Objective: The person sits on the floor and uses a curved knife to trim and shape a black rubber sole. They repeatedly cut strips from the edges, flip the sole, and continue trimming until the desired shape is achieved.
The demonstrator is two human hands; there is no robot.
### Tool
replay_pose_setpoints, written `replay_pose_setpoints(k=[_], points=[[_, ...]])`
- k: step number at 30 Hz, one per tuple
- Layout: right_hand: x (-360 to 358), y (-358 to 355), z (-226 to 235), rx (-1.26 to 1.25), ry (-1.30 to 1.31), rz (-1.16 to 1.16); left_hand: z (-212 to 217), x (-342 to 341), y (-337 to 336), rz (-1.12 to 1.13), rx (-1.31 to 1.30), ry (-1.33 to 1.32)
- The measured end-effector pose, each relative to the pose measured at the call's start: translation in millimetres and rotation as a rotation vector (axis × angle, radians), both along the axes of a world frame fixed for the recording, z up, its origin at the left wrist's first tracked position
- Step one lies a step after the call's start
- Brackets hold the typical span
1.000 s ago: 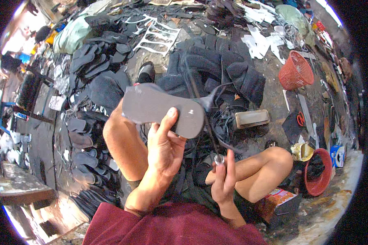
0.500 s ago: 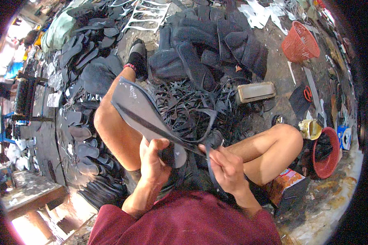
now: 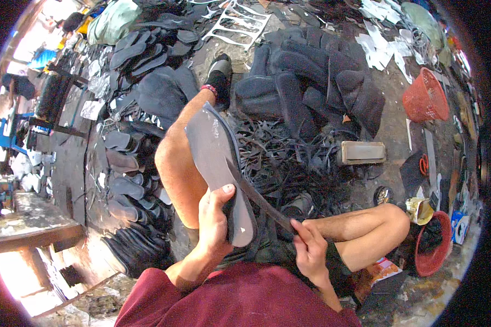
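A long grey shoe sole (image 3: 215,155) with a dark edge stands tilted in front of me, its wide end pointing up and away. My left hand (image 3: 215,220) is closed around its narrower lower half, the thumb lying on the grey face. From the sole's right edge a dark, flexible strip (image 3: 264,205) runs taut down to the right. The strip's lower end is pinched between the fingers of my right hand (image 3: 311,248), above my thigh. Whether that hand holds anything more is hidden. Beyond the sole lies a tangle of thin black offcuts (image 3: 278,147).
Past the offcuts lie black padded sheets (image 3: 311,82); a pale rectangular block (image 3: 363,152) sits to their right. Several dark soles (image 3: 128,188) are piled at left. Farther right stand a red basket (image 3: 424,98), orange-handled scissors (image 3: 424,164) and a red basin (image 3: 433,245).
My right hand has moved down and away from the sole, and the looped strip is now stretched straight. The sole has turned more upright. The whole view has shifted.
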State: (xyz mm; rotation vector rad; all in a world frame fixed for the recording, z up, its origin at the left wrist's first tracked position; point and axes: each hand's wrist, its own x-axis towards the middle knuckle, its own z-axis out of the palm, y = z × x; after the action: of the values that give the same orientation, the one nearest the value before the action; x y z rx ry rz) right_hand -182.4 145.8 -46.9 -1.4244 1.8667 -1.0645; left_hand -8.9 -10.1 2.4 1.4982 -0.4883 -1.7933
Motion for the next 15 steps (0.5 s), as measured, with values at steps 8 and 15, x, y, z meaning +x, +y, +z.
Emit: replay_pose_setpoints(k=[8, 15], points=[[8.3, -124.7, 1.1, -0.137, 0.014, 0.017, -5.8, 0.9, 11.1, -0.129, -0.216, 0.006], [-0.2, -187.7, 34.8, -0.333, -0.023, 0.201, -13.5, 29.9, 14.4, -0.507, -0.357, -0.022]])
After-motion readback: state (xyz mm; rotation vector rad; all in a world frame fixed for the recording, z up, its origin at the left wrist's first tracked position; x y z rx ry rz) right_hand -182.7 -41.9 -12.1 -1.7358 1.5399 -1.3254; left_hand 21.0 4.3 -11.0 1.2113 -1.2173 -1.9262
